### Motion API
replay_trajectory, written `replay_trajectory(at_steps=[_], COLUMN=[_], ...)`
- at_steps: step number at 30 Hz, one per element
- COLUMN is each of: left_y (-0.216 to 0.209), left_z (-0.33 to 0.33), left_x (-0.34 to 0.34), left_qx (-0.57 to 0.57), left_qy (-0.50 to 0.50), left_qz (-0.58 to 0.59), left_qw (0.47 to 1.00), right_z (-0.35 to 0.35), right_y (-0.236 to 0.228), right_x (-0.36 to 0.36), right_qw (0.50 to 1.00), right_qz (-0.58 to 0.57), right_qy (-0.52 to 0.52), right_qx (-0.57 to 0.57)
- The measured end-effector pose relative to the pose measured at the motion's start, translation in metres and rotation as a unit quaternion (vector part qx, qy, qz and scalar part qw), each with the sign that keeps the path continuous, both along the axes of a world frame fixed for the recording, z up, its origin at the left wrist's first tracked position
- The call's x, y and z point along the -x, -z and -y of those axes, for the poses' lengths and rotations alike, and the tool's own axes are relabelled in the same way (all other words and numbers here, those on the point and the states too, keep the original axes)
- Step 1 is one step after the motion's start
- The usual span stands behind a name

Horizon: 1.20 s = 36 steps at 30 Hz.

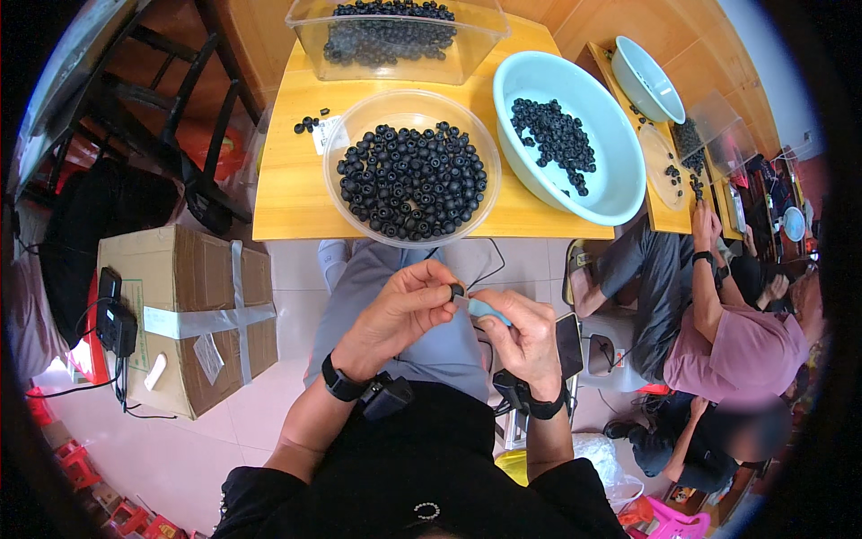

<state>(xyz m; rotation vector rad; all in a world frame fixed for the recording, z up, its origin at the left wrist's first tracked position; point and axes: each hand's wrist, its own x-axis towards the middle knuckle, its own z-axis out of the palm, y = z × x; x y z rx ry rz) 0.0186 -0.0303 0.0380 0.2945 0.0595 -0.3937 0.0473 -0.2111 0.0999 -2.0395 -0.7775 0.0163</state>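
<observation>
Over my lap, my left hand [404, 307] pinches a small round black part [456, 291] between thumb and fingertips. My right hand [528, 340] is closed round the light blue handle of a small knife-like tool [485, 312]. Its short flat tip meets the black part, or lies very close to it; I cannot tell which. Just beyond my hands, a clear round bowl [395, 110] holds many black round parts [413, 180] with holes in them. To its right stands a light blue basin [620, 184] with smaller-looking black pieces [555, 139] in it.
A clear plastic box [310, 45] of black parts stands at the back of the yellow table [287, 202]. Several loose parts [310, 123] lie left of the bowl. A taped cardboard box [206, 323] is on the floor at left. Another person [732, 341] sits at right.
</observation>
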Motion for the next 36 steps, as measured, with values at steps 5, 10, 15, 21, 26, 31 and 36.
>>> replay_trajectory(at_steps=[5, 10, 15, 21, 26, 31, 36], left_y=[0.000, -0.002, 0.001, -0.002, -0.002, 0.003, -0.003], left_z=[0.000, -0.002, -0.001, 0.003, -0.002, -0.003, 0.000], left_x=[0.001, 0.002, 0.000, -0.001, 0.000, 0.003, 0.001], left_qx=[-0.006, -0.006, -0.007, -0.080, -0.054, 0.012, -0.008], left_qy=[0.007, 0.005, 0.008, 0.032, 0.094, 0.128, 0.091], left_qz=[-0.003, -0.002, 0.012, 0.010, 0.041, 0.048, 0.048], left_qw=[1.000, 1.000, 1.000, 0.996, 0.993, 0.991, 0.995], right_z=[0.000, -0.001, 0.000, -0.017, -0.011, -0.010, -0.016], right_y=[-0.005, -0.005, -0.006, -0.015, -0.005, 0.003, -0.010], right_x=[0.000, -0.001, -0.002, 0.002, -0.002, -0.004, 0.000], right_qw=[0.998, 0.999, 0.999, 0.999, 0.988, 0.961, 0.985], right_qz=[-0.035, -0.026, 0.008, -0.039, -0.141, -0.250, -0.165], right_qy=[-0.018, -0.016, -0.016, 0.005, -0.032, -0.061, -0.024], right_qx=[0.050, 0.045, 0.026, -0.017, -0.060, -0.102, -0.051])
